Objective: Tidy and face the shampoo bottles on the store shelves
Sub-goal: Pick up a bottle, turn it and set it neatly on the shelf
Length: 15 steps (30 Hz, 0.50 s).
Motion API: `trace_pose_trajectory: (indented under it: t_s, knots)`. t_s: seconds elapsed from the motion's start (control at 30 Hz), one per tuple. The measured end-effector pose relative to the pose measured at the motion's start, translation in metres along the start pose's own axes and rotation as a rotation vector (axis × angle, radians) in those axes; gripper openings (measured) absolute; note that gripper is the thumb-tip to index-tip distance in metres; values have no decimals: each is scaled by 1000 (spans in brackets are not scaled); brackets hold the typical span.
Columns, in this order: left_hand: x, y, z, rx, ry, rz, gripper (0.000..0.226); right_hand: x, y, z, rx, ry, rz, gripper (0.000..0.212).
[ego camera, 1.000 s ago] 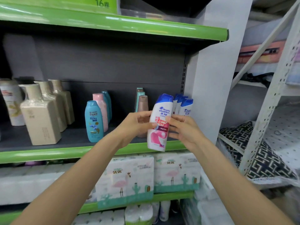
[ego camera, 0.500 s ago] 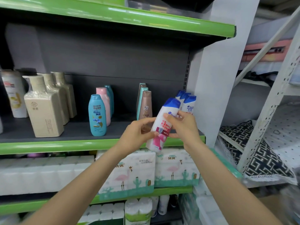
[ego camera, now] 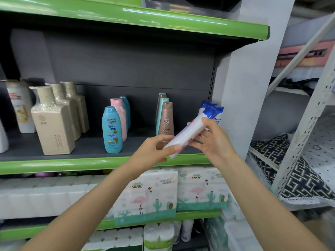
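Left hand (ego camera: 155,153): my fingers are clamped round the base of the white Head & Shoulders bottle (ego camera: 188,133), just above the shelf's green front edge (ego camera: 72,164).
Right hand (ego camera: 215,142): wrapped round the upper body, below the blue cap; the bottle is tilted, cap toward the right end of the shelf.
Grip risk: smooth plastic could twist out and drop onto the flamingo tissue packs (ego camera: 154,192) below.
Knock risk: the cap is near the standing blue-capped bottles (ego camera: 217,116) at the right end; pushing in could topple them.
Facing risk: I see no front label, so I may set it backwards.
Neighbour: the brown bottle (ego camera: 166,122) stands just behind my left hand.
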<state>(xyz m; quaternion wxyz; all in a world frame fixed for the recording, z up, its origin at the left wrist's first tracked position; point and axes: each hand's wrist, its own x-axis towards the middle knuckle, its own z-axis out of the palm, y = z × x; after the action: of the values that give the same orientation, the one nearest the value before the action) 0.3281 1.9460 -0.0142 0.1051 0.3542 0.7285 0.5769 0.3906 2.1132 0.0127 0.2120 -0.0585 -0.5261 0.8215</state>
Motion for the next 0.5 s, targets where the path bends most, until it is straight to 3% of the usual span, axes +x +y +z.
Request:
trace_pose_trajectory:
  t_s: [0.1, 0.27, 0.5]
  knots:
    - [-3, -2, 0, -2, 5, 22, 32, 0, 3, -5, 44, -48, 7, 32]
    - [1, -5, -3, 445, 248, 246, 54, 2, 0, -12, -69, -30, -44, 21]
    - [0, -15, -6, 706, 431, 485, 67, -1, 0, -22, -58, -101, -53, 25]
